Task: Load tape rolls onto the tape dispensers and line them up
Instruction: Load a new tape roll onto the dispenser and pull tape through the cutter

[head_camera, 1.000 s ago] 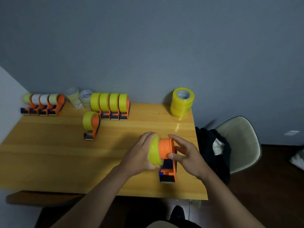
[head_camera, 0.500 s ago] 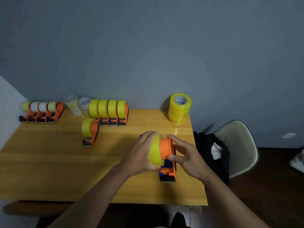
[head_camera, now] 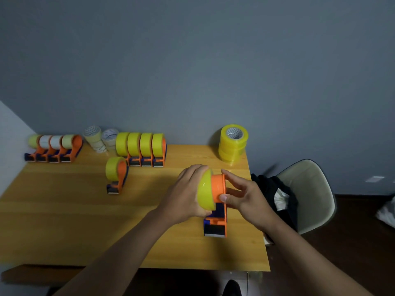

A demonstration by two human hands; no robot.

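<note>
Left hand (head_camera: 185, 195) curled in a grip, right hand (head_camera: 245, 197) pinching with thumb and fingers, both forearms extended forward

Wood counter (head_camera: 64, 221) runs up against a grey wall (head_camera: 192, 60); white wall (head_camera: 10, 129) on the left side. Off the counter's right edge: cream shell chair (head_camera: 310, 189) with a black garment (head_camera: 271, 189) piled on its seat, something white (head_camera: 281, 199) tucked in it. Dark floor (head_camera: 363, 242) under the chair. Pale blurred object (head_camera: 386, 212) at far right, can't identify.
</note>
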